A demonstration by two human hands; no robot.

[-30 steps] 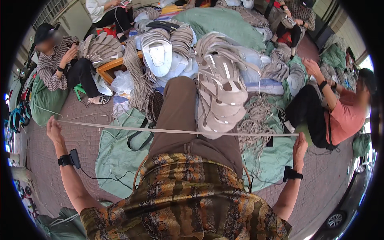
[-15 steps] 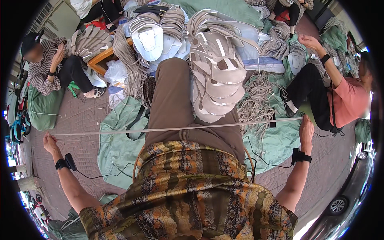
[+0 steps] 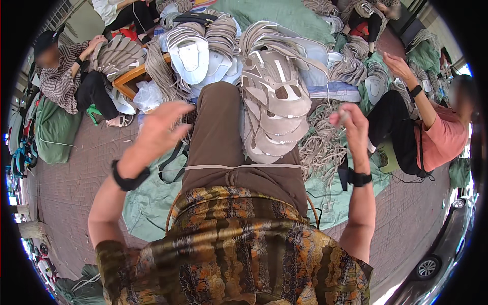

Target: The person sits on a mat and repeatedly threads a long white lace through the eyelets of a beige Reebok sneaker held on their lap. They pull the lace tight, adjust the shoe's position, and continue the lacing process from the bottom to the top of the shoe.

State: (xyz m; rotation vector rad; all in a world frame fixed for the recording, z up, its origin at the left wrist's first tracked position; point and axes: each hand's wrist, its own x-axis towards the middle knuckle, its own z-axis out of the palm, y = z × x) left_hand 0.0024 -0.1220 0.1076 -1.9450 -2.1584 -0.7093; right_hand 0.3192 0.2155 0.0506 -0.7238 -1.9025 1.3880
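A flat beige shoelace lies across my brown trousers at lap level, with neither hand on it. My left hand is raised above my left knee, fingers apart and holding nothing. On the other side, my right hand is up over the heap of laces with its fingers curled together. Whether anything is between those fingers is hidden. Between the hands, a stack of beige and white shoe uppers rests on my right thigh, overlapping one another.
Tangled beige laces lie on a green sheet to the right. Ahead are bundles of shoe pieces, a wooden frame and a plastic bag. Co-workers sit at left, right and back; a car stands at far right.
Both hands have let go of the stretched lace, which has dropped onto my lap. They have risen forward and inward; the left has opened. The right-hand co-worker's lower hand is no longer visible.
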